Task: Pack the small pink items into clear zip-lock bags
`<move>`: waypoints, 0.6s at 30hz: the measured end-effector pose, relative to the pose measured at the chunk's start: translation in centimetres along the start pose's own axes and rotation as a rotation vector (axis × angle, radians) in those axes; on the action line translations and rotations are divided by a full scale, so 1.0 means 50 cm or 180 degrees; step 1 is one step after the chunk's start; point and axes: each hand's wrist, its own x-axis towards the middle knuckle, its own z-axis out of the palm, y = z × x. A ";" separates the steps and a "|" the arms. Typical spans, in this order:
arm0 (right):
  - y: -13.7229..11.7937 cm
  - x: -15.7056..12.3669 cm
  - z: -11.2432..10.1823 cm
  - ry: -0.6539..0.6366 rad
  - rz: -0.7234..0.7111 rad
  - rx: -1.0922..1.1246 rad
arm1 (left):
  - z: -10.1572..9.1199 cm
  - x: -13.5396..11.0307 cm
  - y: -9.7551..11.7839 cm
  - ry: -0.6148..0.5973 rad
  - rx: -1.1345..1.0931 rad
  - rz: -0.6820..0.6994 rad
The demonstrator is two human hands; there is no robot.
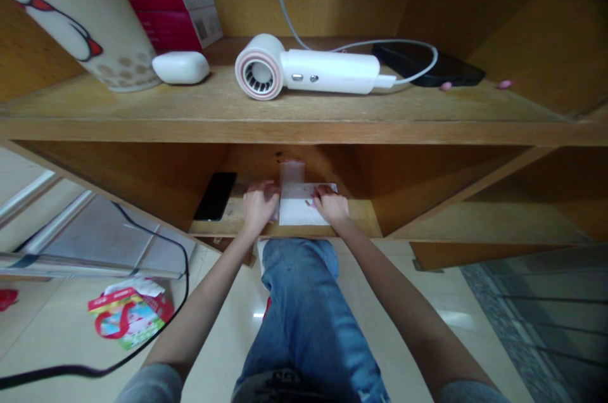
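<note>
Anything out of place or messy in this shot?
A crumpled colourful bag lies on the floor at left, a black cable trailing past it. On the shelves, the white sheet and hair dryer lie straight.

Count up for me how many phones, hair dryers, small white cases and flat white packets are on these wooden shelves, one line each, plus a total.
Phones: 2 (upper phone, lower phone)
Hair dryer: 1
Small white case: 1
Flat white packet: 1, under the left hand and right hand
Total: 5
</note>
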 end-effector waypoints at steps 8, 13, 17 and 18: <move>0.005 0.000 0.007 0.0050 -0.0086 -0.0029 | -0.042 -0.030 -0.064 0.0037 0.0316 -0.0205; 0.003 -0.003 0.003 0.0048 -0.0041 -0.0093 | -0.041 -0.045 -0.081 -0.0091 0.0239 -0.0312; 0.002 -0.004 0.002 0.0059 0.0010 -0.0062 | -0.039 -0.048 -0.088 -0.0195 0.0071 -0.0433; 0.002 -0.004 0.002 0.0072 0.0008 -0.0043 | -0.039 -0.048 -0.089 -0.0206 0.0017 -0.0453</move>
